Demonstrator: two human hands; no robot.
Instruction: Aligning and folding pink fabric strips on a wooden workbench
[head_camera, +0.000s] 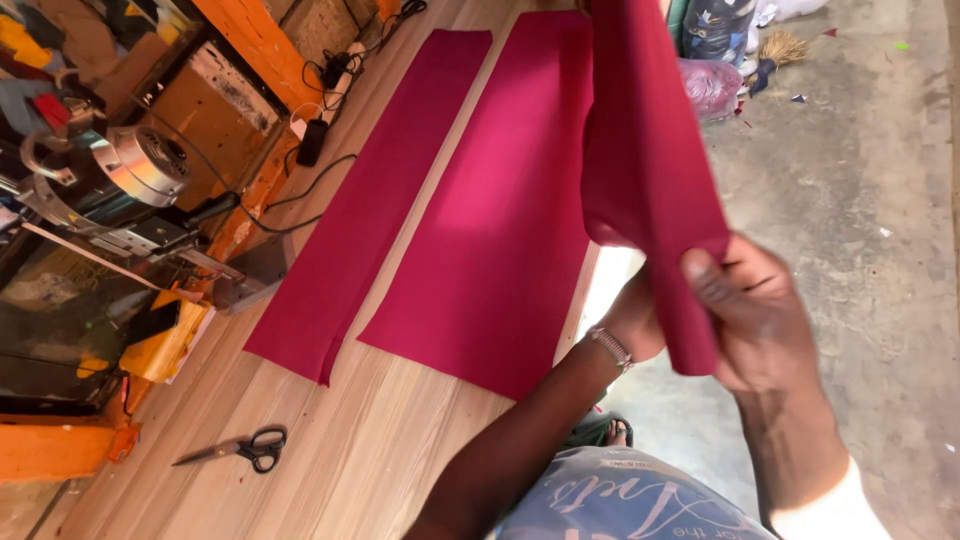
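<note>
A long piece of dark red cloth (640, 130) hangs lifted above the wooden table's right edge. My right hand (755, 315) pinches its lower end between thumb and fingers. My left hand (635, 320), a bracelet on its wrist, is behind the same end, mostly hidden by the cloth. Two more dark red pieces lie flat on the table (330, 470): a narrow strip (370, 200) on the left and a wider panel (500, 210) beside it.
Black-handled scissors (240, 447) lie near the table's front. A sewing machine (120, 190) with cables and a power strip (335, 75) lines the left edge. Bags and scraps (715, 70) sit on the concrete floor (860, 200) at right.
</note>
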